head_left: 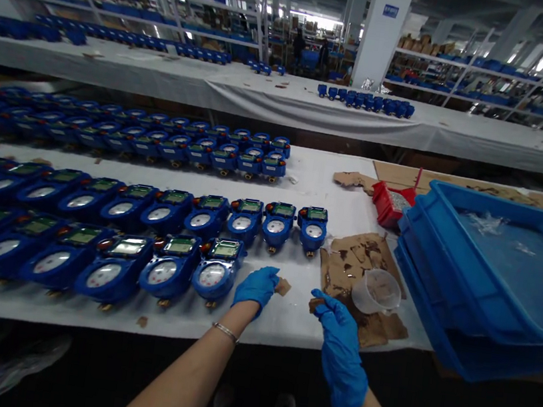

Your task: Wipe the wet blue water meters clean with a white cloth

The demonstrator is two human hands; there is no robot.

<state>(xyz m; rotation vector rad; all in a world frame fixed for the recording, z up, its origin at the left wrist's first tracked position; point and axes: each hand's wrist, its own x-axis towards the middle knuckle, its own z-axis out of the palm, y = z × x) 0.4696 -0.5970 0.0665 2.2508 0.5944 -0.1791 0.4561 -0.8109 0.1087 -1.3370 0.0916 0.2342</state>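
Observation:
My left hand (257,288), in a blue glove, is closed at the table top, with a torn piece of brown cardboard (283,286) showing at its fingertips. Between the fingers of my right hand (339,341), also gloved in blue, a small dark-brown scrap (317,303) that looks like damp cardboard is pinched. Just left of my left hand stands a blue meter (215,276) with a round white dial and a small display. A clear plastic cup (376,292) rests on wet, torn cardboard (362,260) beyond my right hand.
Several rows of blue meters (122,209) fill the table's left side. Stacked blue trays (479,287) overhang the right front edge. A red bin (391,203) of small metallic parts stands behind the cup. Another white-covered table (286,101) carries more meters at the back.

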